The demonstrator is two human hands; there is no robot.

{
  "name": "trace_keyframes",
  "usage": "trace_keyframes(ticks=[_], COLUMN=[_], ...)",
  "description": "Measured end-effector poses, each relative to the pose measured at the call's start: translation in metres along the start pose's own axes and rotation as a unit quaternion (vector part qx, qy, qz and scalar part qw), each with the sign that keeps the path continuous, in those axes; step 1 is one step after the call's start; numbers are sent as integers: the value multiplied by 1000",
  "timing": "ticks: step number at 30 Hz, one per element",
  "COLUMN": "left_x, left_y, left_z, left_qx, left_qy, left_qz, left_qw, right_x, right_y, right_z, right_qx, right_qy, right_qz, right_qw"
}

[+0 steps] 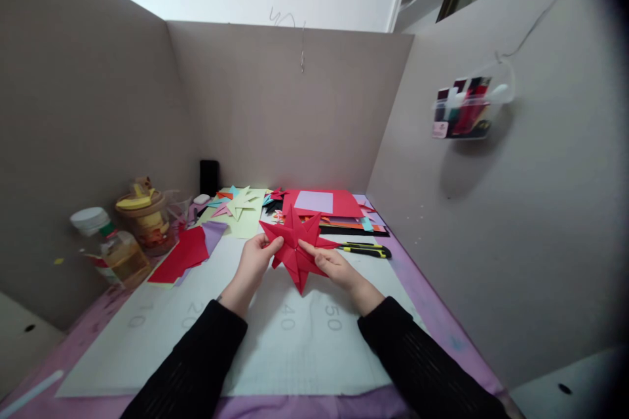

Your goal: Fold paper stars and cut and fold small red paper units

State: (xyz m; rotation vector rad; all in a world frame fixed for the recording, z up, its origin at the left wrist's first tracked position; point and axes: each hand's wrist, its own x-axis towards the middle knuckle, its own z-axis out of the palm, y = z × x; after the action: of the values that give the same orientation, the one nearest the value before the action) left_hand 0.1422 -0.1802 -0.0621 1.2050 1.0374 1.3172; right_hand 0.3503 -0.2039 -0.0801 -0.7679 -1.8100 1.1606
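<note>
A red folded paper star (297, 258) with several points is held up above the white mat (275, 366), near its middle. My left hand (258, 258) grips the star's left side, thumb in front and the other fingers mostly behind it. On the right side, my right hand (337, 265) has its index finger laid on the star near the centre, while the rest of the fingers curl around its right edge. Just beyond my right hand a yellow and black utility knife (368, 249) lies on the mat.
Red and purple paper sheets (189, 252) lie at left, beside a bottle (122, 258) and a decorated jar (147, 222). Pale paper stars (240, 203) and a stack of coloured paper (344, 205) sit at the back. Grey panels (289, 111) surround the table.
</note>
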Motion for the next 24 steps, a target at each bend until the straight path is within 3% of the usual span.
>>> trace_keyframes(ticks=[12,16,21,24], left_x=[2,1,-1,-3], left_y=[-5,-3,-4,-4], left_z=[2,2,5,9], left_qx=[20,60,-26,-45], left_qy=[-8,51,-21,7], left_qz=[-4,57,-8,12], left_qw=[1000,995,999,999], right_x=[2,1,2,2], right_y=[4,2,0,0], right_z=[0,1,1,2], right_qx=[-7,6,23,15], right_qy=[-3,-10,-16,-27], right_qz=[7,13,22,13], right_qw=[1000,1000,999,999])
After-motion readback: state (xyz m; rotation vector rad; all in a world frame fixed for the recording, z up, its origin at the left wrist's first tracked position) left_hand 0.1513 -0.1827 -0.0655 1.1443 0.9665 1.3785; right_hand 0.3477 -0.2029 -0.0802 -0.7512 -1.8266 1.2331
